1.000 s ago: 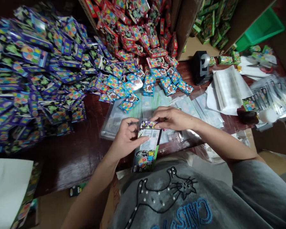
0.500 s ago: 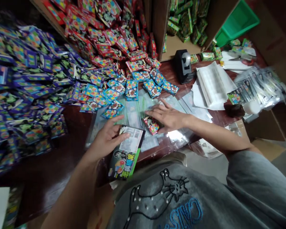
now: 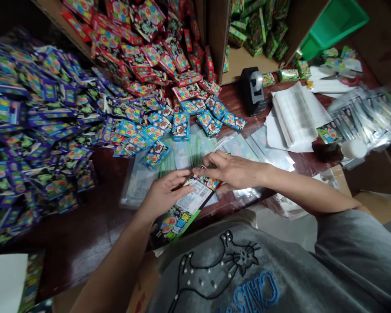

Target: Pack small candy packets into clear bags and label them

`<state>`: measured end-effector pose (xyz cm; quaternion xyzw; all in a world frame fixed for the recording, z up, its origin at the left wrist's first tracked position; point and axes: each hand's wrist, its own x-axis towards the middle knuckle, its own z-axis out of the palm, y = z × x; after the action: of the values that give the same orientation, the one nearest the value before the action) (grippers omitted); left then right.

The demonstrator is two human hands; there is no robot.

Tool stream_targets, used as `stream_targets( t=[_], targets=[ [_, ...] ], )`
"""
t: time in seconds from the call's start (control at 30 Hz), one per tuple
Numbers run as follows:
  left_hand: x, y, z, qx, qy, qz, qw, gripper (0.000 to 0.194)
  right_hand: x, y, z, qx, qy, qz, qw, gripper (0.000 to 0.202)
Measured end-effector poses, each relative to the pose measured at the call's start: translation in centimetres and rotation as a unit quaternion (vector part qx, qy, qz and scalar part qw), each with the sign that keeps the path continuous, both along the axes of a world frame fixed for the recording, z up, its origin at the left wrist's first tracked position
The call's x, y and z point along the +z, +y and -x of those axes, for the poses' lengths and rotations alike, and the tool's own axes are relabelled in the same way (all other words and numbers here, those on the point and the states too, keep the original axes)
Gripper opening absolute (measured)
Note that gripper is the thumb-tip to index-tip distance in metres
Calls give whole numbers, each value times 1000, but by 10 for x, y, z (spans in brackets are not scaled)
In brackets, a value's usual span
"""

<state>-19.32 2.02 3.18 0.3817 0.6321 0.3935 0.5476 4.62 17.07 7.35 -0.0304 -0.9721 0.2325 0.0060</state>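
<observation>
My left hand (image 3: 169, 191) pinches the edge of a flat black-and-green printed packet (image 3: 172, 226), its thumb lying on the white barcode label. The packet is tilted, its upper end close to my right hand (image 3: 230, 171). Under the curled right fingers is a small red candy box (image 3: 207, 180), gripped against the packet's upper end. Whether the box is inside the packet or on top of it, I cannot tell. Clear plastic bags with green edges (image 3: 180, 154) lie flat under and behind both hands. Just beyond them are several small blue boxes (image 3: 181, 126).
Purple boxes (image 3: 52, 113) are heaped at left; red ones (image 3: 143, 56) spill from a carton behind. Green boxes (image 3: 256, 30) fill another carton (image 3: 220, 43). At right are a black tape dispenser (image 3: 252, 93), white paper stack (image 3: 295, 115), bottle (image 3: 342, 150), filled bags (image 3: 361, 115) and scissors (image 3: 348, 80).
My left hand has brought the packet up and right to my right hand. The right fingers have curled in over the red box, which now meets the packet's upper end.
</observation>
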Motion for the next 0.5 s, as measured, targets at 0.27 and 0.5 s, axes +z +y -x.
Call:
stream_targets(
  t=[0.27, 0.5],
  targets=[
    [-7, 5, -17, 106, 33, -113, 987, 69, -7, 21, -32, -112, 84, 76, 987, 109],
    [-18, 5, -18, 63, 48, -91, 993, 33, -32, 34, -57, -177, -61, 34, 982, 106]
  ],
)
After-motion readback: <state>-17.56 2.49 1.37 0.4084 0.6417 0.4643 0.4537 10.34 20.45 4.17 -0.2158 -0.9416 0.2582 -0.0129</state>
